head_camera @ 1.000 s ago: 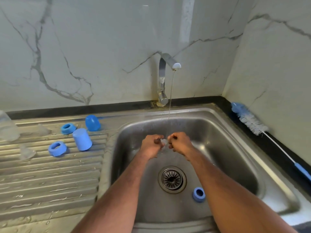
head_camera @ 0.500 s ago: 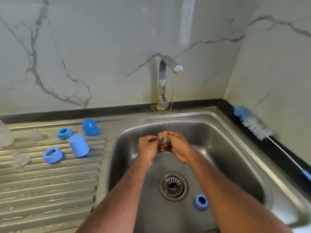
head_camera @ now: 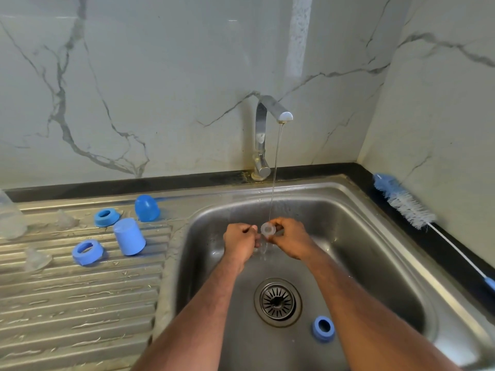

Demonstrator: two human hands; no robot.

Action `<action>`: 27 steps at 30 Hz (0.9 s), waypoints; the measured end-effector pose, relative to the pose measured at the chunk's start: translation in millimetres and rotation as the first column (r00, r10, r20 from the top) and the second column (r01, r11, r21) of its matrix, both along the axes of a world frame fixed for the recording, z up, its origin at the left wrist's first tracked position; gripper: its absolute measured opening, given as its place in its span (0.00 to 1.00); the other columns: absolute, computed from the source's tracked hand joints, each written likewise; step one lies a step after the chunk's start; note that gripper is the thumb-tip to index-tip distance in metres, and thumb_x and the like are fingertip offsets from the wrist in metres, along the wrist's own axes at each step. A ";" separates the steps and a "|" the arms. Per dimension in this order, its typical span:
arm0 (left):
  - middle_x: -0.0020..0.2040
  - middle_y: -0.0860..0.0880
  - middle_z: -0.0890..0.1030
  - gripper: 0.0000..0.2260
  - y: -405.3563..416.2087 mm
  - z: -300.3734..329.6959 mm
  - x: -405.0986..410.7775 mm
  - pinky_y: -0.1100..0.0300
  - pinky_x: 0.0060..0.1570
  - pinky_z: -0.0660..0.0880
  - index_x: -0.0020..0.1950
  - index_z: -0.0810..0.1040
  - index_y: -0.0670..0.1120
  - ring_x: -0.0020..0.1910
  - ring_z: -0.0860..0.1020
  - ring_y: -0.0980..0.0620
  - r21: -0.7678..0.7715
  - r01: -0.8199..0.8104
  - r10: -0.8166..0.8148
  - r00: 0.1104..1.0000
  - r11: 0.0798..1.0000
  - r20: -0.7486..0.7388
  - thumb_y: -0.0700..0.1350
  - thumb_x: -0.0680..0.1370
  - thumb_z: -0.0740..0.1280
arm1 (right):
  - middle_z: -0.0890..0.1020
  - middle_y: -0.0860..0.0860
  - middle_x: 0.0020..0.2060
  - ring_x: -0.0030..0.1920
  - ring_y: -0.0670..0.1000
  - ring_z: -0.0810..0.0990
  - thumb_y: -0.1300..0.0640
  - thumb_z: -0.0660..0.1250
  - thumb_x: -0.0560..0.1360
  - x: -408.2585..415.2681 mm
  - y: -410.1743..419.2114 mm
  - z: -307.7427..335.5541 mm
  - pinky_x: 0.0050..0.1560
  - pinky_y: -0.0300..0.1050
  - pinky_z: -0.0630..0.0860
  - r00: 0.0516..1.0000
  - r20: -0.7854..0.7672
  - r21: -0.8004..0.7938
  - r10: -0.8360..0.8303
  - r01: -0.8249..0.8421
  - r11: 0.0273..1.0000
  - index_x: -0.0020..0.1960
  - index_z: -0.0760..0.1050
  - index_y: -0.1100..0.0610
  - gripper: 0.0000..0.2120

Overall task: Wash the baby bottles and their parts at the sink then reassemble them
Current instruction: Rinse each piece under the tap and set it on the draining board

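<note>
Over the steel sink [head_camera: 375, 236], my left hand [head_camera: 239, 241] and my right hand [head_camera: 293, 238] pinch a clear silicone teat [head_camera: 268, 229] between them under a thin stream from the tap [head_camera: 263, 135]. A blue screw ring [head_camera: 323, 328] lies in the basin beside the drain [head_camera: 277, 302]. On the draining board stand two blue rings [head_camera: 106, 217] [head_camera: 87, 252], a blue cap [head_camera: 129, 236] and a blue dome cap [head_camera: 146, 208]. Two clear teats [head_camera: 36, 259] [head_camera: 65, 219] and a clear bottle [head_camera: 10, 218] sit at the far left.
A blue and white bottle brush [head_camera: 407, 207] lies on the black counter edge at the right, handle toward me. Marble walls close in behind and on the right. The ribbed draining board [head_camera: 80, 303] is wet.
The teat has turned between my fingers so its round base now faces the camera. Both hands stayed under the stream.
</note>
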State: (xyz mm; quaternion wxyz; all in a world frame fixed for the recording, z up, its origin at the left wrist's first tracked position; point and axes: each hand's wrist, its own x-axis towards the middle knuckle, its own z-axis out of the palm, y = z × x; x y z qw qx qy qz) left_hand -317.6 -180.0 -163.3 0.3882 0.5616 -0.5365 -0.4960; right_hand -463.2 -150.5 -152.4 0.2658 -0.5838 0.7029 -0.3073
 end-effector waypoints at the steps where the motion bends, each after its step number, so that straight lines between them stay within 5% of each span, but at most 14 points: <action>1: 0.41 0.43 0.86 0.09 -1.0 -1.9 -0.2 0.64 0.27 0.73 0.45 0.84 0.41 0.37 0.83 0.51 0.001 0.015 -0.015 0.999 1.000 0.032 0.40 0.81 0.66 | 0.84 0.44 0.46 0.48 0.43 0.81 0.55 0.78 0.73 -0.2 -0.5 -1.6 0.49 0.39 0.77 1.000 -0.020 0.042 -0.011 0.012 0.999 0.57 0.82 0.52 0.14; 5: 0.44 0.47 0.85 0.11 -2.8 -7.0 -1.2 0.56 0.39 0.77 0.41 0.83 0.49 0.47 0.84 0.45 0.007 0.086 -0.086 0.981 0.996 0.174 0.36 0.76 0.66 | 0.85 0.49 0.40 0.43 0.47 0.84 0.54 0.77 0.73 0.4 0.4 -3.2 0.43 0.44 0.78 0.994 -0.110 0.158 -0.010 0.027 0.987 0.51 0.84 0.55 0.09; 9: 0.46 0.45 0.85 0.09 -3.0 -10.5 -1.7 0.61 0.31 0.74 0.45 0.84 0.49 0.44 0.84 0.46 0.048 0.142 -0.149 0.966 0.989 0.211 0.36 0.76 0.66 | 0.86 0.50 0.42 0.43 0.50 0.84 0.49 0.76 0.73 3.1 -0.7 -2.0 0.45 0.47 0.79 0.992 -0.125 0.181 -0.028 0.051 0.982 0.48 0.84 0.54 0.09; 15: 0.52 0.47 0.85 0.09 -6.2 -14.5 0.3 0.55 0.46 0.79 0.53 0.84 0.48 0.53 0.83 0.46 0.031 0.139 -0.142 0.960 0.990 0.239 0.39 0.77 0.67 | 0.86 0.52 0.45 0.44 0.50 0.83 0.51 0.76 0.72 3.5 -1.2 -2.1 0.44 0.45 0.77 0.989 -0.144 0.226 -0.039 0.072 0.972 0.49 0.84 0.57 0.11; 17: 0.51 0.47 0.85 0.08 -5.1 -16.6 2.0 0.58 0.42 0.78 0.54 0.85 0.47 0.49 0.83 0.49 0.031 0.178 -0.179 0.948 0.984 0.263 0.39 0.76 0.70 | 0.85 0.52 0.41 0.39 0.49 0.81 0.52 0.75 0.73 5.7 -0.6 -0.3 0.38 0.43 0.75 0.993 -0.118 0.262 -0.030 0.061 0.963 0.49 0.84 0.57 0.10; 19: 0.48 0.47 0.86 0.11 -2.7 -17.9 2.0 0.61 0.37 0.75 0.55 0.85 0.46 0.44 0.81 0.52 0.021 0.220 -0.217 0.935 0.975 0.282 0.38 0.73 0.74 | 0.84 0.53 0.38 0.36 0.48 0.78 0.53 0.72 0.76 9.3 0.3 1.0 0.32 0.41 0.70 0.998 -0.019 0.286 -0.056 0.059 0.956 0.49 0.84 0.58 0.09; 23: 0.45 0.48 0.86 0.13 0.0 -16.1 -0.8 0.66 0.31 0.73 0.54 0.85 0.46 0.40 0.81 0.55 -0.027 0.203 -0.192 0.954 0.979 0.232 0.39 0.71 0.78 | 0.84 0.55 0.42 0.39 0.49 0.79 0.59 0.64 0.79 12.0 1.3 2.8 0.42 0.45 0.73 0.890 0.399 0.317 -0.222 0.093 0.944 0.53 0.83 0.55 0.09; 27: 0.45 0.49 0.86 0.12 0.7 -14.1 -3.5 0.58 0.38 0.81 0.52 0.84 0.47 0.43 0.84 0.52 -0.070 0.160 -0.147 0.975 0.985 0.166 0.41 0.71 0.78 | 0.83 0.54 0.37 0.33 0.50 0.80 0.65 0.64 0.77 13.5 0.0 -0.5 0.41 0.46 0.77 0.793 0.533 0.287 -0.294 0.158 0.945 0.50 0.83 0.59 0.09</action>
